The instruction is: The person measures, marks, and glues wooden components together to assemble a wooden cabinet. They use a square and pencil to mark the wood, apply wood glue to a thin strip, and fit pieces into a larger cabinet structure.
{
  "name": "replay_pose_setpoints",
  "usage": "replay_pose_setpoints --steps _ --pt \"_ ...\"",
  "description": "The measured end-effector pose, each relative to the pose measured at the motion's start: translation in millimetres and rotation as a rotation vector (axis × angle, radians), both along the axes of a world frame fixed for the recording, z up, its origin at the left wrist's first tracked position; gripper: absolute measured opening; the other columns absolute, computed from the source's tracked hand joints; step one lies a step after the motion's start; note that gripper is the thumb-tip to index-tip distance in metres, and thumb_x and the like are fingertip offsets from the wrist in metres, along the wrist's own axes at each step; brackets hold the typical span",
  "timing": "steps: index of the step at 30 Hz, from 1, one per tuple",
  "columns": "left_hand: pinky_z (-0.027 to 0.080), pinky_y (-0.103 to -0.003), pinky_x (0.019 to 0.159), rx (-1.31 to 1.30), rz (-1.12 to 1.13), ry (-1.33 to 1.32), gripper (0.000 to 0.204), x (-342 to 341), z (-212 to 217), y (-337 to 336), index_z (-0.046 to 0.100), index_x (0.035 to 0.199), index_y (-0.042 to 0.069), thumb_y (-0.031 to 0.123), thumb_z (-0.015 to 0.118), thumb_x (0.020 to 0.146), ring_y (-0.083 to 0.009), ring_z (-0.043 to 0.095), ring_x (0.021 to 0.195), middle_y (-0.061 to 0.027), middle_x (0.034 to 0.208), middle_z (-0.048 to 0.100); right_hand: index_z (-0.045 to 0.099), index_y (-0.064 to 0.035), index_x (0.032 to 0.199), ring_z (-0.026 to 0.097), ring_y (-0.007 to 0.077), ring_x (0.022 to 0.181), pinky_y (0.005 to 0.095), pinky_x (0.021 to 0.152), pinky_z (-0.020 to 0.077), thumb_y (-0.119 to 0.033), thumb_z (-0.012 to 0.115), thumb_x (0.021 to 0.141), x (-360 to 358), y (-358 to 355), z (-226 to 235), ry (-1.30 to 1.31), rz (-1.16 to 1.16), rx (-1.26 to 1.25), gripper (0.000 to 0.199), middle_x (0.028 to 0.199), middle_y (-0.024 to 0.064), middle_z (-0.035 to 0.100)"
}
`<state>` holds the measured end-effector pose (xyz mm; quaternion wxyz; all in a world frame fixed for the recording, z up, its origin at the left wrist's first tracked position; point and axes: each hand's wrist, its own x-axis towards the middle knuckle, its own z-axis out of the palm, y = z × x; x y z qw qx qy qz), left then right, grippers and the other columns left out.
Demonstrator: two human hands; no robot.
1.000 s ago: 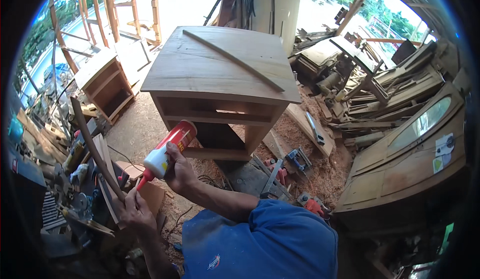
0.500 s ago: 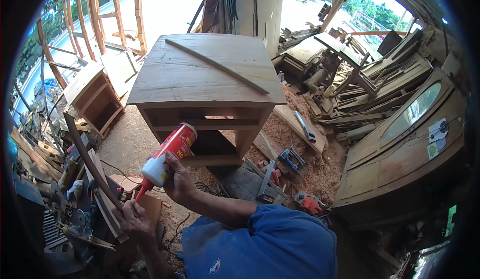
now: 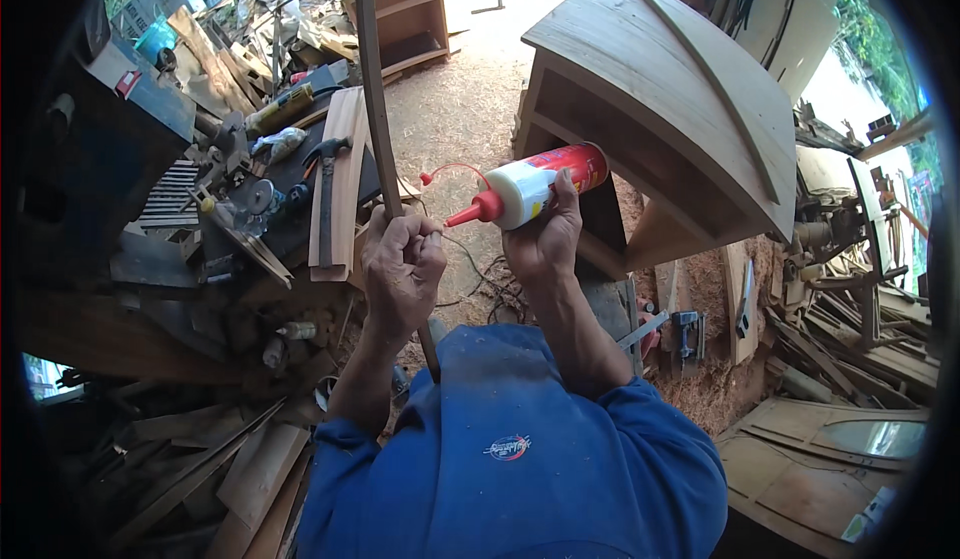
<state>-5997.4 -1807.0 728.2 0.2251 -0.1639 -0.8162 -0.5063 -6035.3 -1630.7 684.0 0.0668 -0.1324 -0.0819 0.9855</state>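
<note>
My right hand (image 3: 548,239) is wrapped around a red and white glue bottle (image 3: 582,167), tipped nearly level with its red nozzle pointing left. The loose red cap hangs from a thin strap by the nozzle. My left hand (image 3: 402,271) is closed around a long, narrow, slightly curved wooden strip (image 3: 373,89), which stands steeply upward in front of me. Its thumb and forefinger are at the nozzle tip; whether they touch it, I cannot tell. Right of the bottle stands a wooden cabinet (image 3: 650,89) with open compartments and a loose wooden strip (image 3: 705,74) lying across its top.
At left, a cluttered bench carries a hammer (image 3: 325,194) on pale boards (image 3: 347,134). A smaller cabinet (image 3: 405,14) stands at the back. Power tools (image 3: 688,334) and a hand saw (image 3: 745,299) lie among shavings at right. Scrap wood (image 3: 262,479) is piled lower left.
My view has swung to the left and down. The bottle has gone from steeply tilted to nearly level, and the strip in my left hand now stands more upright.
</note>
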Motion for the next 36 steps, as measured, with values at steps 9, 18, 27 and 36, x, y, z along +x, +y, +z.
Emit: replay_pose_setpoints --steps 9,18,27,36 --pt "0.04 -0.023 0.059 0.116 0.009 -0.024 0.01 10 13 -4 0.065 0.095 -0.003 0.006 0.059 0.094 -0.0058 0.047 0.067 -0.0044 0.094 0.05 0.043 -0.0047 0.131 0.062 0.0304 0.112 0.0484 0.103 0.0487 -0.037 0.067 0.093 0 -3 3 -0.004 0.019 -0.009 0.055 0.117 0.0144 0.061" --pt "0.037 -0.023 0.059 0.274 -0.007 -0.199 0.013 1 -7 -16 0.061 0.087 0.002 0.011 0.063 0.096 -0.0067 0.044 0.066 0.0016 0.076 0.048 0.036 0.0005 0.138 0.058 0.0357 0.119 0.0544 0.108 0.0442 -0.042 0.069 0.089 6 2 31 0.27 -0.042 0.133 0.073 0.125 0.0216 0.056" --pt "0.038 -0.018 0.056 0.437 -0.144 -0.269 0.039 -8 -15 -10 0.049 0.125 0.009 0.01 0.071 0.092 -0.0019 0.044 0.064 0.0016 0.084 0.05 0.044 0.0048 0.131 0.06 0.0322 0.116 0.05 0.102 0.0503 -0.045 0.065 0.09 1 11 55 0.426 -0.123 0.258 0.067 0.118 0.0198 0.059" --pt "0.038 -0.02 0.036 1.032 -0.46 -0.511 0.033 -12 -40 -7 0.039 0.135 0.015 0.033 0.041 0.107 -0.0064 0.046 0.05 -0.0044 0.088 0.053 0.048 0.001 0.129 0.065 0.0365 0.108 0.0503 0.091 0.0564 -0.041 0.067 0.091 -47 28 136 0.777 -0.449 0.719 0.06 0.114 0.0245 0.063"
